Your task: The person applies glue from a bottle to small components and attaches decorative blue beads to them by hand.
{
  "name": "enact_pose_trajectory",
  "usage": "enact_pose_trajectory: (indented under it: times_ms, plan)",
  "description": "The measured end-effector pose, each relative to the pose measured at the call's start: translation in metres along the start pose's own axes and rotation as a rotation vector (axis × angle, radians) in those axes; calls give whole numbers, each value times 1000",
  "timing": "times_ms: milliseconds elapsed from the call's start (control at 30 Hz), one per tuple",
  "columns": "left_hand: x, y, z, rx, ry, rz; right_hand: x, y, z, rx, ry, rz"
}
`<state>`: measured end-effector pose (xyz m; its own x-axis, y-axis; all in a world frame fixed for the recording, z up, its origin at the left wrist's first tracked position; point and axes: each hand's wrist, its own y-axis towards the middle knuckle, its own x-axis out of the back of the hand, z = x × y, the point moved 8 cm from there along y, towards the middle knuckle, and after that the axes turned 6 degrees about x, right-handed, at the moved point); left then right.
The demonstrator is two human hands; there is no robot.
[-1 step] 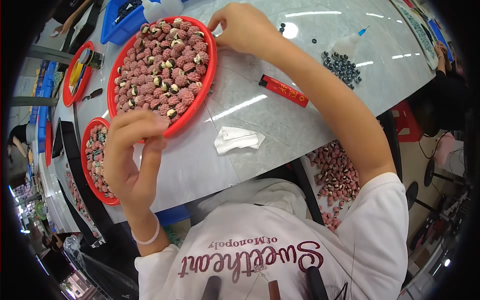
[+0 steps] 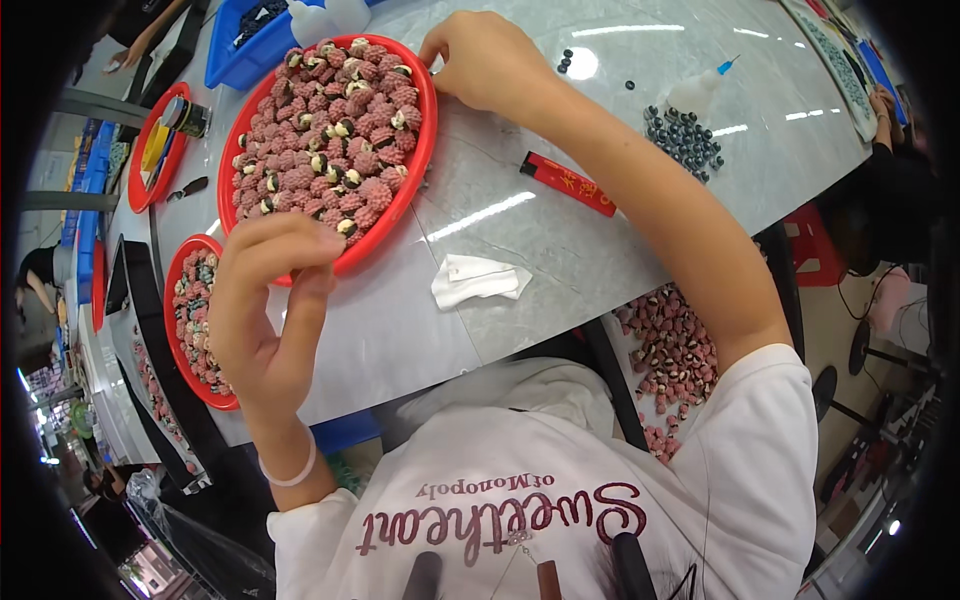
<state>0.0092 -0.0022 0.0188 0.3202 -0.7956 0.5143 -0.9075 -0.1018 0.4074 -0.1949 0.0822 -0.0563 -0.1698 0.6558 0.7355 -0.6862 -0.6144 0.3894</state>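
Observation:
A round red tray [image 2: 425, 130] lies tilted in view at the upper left of the table, full of pink knobbly beads [image 2: 300, 175] with dark and cream patches. At the tray's near rim is my left hand [image 2: 265, 310], fingers curled and pinched toward the thumb over the edge. My right hand [image 2: 490, 60] reaches far forward to the opposite right rim, its fingers bent against it; some fingertips are hidden. Beside the tray lie a crumpled white cloth [image 2: 480, 280] and a red lighter-like stick with a black end [image 2: 570, 183].
Dark round beads [image 2: 685, 140] cluster near a blue-tipped dropper bottle [image 2: 700, 90] at the right. A blue bin [image 2: 235, 45] stands behind the tray, smaller red trays [image 2: 175, 330] at the left. More pink beads [image 2: 670, 350] fill a drawer by my right elbow. Other people work around.
The tray has shifted very slightly to the right. Both my hands stay at its rim, almost unmoved.

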Motion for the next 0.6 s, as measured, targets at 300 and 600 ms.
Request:
enact_pose_trajectory:
  times_ms: [300, 600]
  plan:
    - [-42, 94, 27, 45, 77, 266, 69, -60, 12, -57, 317, -26]
    - [-143, 141, 57, -450, 970, 415, 130, -192, -9, -444, 793, -313]
